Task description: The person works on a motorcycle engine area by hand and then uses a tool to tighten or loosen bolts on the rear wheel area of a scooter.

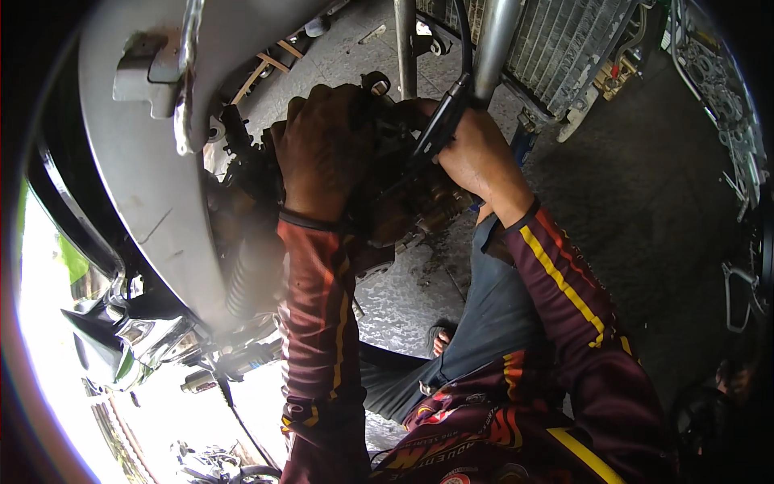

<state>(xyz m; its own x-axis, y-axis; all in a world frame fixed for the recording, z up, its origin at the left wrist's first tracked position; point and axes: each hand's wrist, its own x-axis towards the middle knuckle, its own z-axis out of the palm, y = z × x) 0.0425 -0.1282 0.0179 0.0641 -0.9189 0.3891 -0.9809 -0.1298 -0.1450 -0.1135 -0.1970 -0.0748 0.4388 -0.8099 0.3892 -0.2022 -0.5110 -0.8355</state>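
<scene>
Head view: left grip [320, 149] and right grip [479, 153] at dark machinery [421, 213], closure and hold unclear

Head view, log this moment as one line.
left hand: at dark mechanical assembly, grip unclear | right hand: partly behind black cable, grip unclear | gray curved frame: left of both hands

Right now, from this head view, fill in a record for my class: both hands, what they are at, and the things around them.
Left hand: at the dark engine assembly, back of the hand up
Right hand: at the assembly's right side
Grip: cannot be told, fingertips hidden
Black cable: passes in front of the right hand
Picture left: curved grey frame beam
Upper right: finned radiator
Sleeves: maroon, yellow stripes
</scene>
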